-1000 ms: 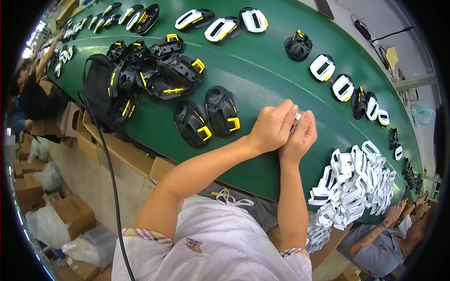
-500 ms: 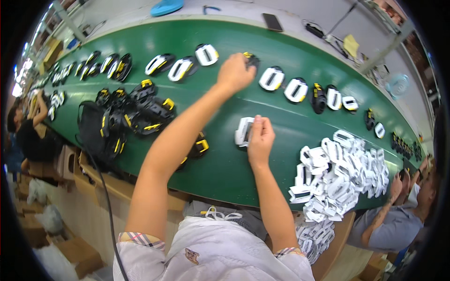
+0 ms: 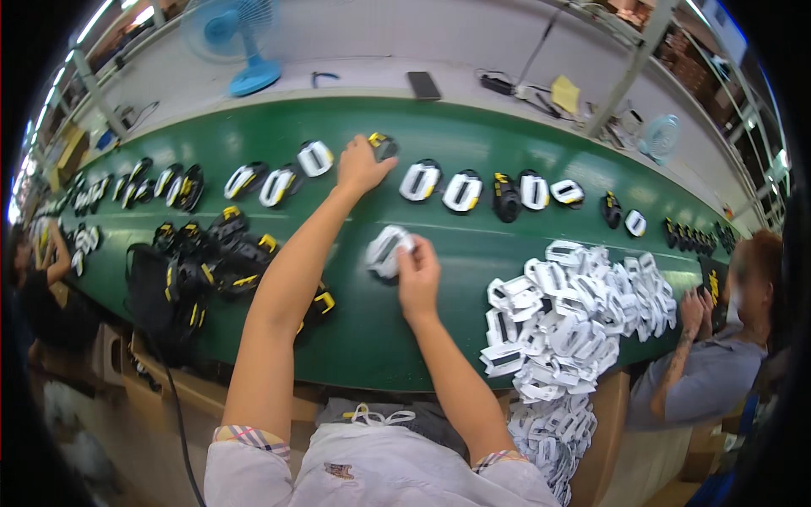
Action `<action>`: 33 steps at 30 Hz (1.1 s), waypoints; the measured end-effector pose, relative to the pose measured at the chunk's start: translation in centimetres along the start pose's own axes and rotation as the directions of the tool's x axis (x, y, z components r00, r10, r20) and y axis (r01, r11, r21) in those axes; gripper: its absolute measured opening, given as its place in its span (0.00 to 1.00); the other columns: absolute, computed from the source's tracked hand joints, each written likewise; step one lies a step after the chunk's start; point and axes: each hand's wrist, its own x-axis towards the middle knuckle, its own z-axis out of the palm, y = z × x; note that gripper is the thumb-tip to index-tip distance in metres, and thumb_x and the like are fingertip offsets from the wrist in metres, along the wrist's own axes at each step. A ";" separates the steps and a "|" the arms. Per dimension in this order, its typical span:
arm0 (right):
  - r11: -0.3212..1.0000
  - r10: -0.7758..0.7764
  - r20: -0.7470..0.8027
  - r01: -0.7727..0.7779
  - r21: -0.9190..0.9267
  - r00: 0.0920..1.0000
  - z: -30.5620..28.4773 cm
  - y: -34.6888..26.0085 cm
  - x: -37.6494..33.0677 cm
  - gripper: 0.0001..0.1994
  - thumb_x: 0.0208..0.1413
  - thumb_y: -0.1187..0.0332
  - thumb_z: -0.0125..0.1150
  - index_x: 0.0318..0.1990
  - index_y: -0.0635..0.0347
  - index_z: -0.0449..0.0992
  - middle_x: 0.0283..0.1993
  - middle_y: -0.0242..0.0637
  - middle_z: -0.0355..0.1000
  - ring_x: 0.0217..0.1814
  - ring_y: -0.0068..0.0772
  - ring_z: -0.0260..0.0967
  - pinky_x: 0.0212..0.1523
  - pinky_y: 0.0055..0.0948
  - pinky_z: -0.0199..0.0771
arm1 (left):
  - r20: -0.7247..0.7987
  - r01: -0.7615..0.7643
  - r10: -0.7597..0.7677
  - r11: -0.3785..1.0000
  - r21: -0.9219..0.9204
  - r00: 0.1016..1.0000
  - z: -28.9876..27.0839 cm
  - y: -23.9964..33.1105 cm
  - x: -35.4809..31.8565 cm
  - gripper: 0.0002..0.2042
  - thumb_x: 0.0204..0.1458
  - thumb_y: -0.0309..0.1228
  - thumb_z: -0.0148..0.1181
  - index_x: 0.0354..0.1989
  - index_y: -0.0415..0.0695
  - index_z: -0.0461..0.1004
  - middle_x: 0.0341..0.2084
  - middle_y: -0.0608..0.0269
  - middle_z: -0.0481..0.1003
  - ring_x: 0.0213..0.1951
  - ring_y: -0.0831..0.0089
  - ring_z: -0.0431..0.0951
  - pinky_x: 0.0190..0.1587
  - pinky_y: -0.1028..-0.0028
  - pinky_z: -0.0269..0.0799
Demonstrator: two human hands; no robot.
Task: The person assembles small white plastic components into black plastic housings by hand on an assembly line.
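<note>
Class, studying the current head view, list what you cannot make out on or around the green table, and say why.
All in the head view:
- Black shell with yellow clip: the left hand covers part; its grip is unclear.
- White slotted piece in the right hand: blur hides detail.
- Black shells by the left forearm: partly covered by it.
- Large blue fan: top cut by upper edge.

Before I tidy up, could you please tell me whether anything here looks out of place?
No damage or spill stands out; only the white parts at right look untidy, heaped loosely, while white-topped pieces farther back form a row.
</note>
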 end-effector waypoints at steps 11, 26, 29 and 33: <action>0.880 -0.012 -0.055 0.037 0.473 0.998 -2.4 -4.9 1.3 0.15 0.60 0.69 0.48 0.53 0.65 0.63 0.50 0.38 0.68 0.50 0.29 0.68 0.49 0.29 0.69 | 0.248 0.267 -0.112 0.554 -0.788 0.962 -1.9 0.8 -16.4 0.21 0.58 0.44 0.47 0.35 0.34 0.69 0.27 0.62 0.71 0.30 0.79 0.68 0.36 0.76 0.64; 0.979 0.137 0.175 -0.160 0.128 0.975 -0.6 -5.8 0.2 0.16 0.52 0.74 0.59 0.49 0.68 0.70 0.46 0.36 0.67 0.49 0.21 0.64 0.46 0.23 0.65 | 0.334 0.277 0.086 0.391 -0.878 0.938 -4.5 1.6 -17.1 0.16 0.50 0.38 0.59 0.35 0.34 0.70 0.26 0.61 0.73 0.28 0.80 0.70 0.30 0.78 0.67; 0.972 0.198 0.228 -0.221 0.079 0.953 -2.2 -4.8 0.6 0.16 0.53 0.72 0.59 0.49 0.69 0.70 0.44 0.38 0.71 0.45 0.24 0.67 0.46 0.23 0.66 | 0.200 0.116 0.096 0.546 -0.830 0.975 -4.8 2.2 -17.3 0.16 0.49 0.37 0.60 0.37 0.34 0.70 0.25 0.57 0.74 0.26 0.78 0.72 0.29 0.77 0.67; 0.984 0.160 0.214 -0.174 0.048 0.964 -2.2 -4.6 0.3 0.16 0.52 0.71 0.61 0.47 0.70 0.71 0.40 0.38 0.73 0.40 0.25 0.69 0.45 0.24 0.67 | 0.144 0.059 0.104 0.574 -0.817 0.984 -5.0 2.2 -17.4 0.16 0.48 0.34 0.61 0.37 0.34 0.70 0.25 0.55 0.75 0.26 0.77 0.73 0.29 0.77 0.68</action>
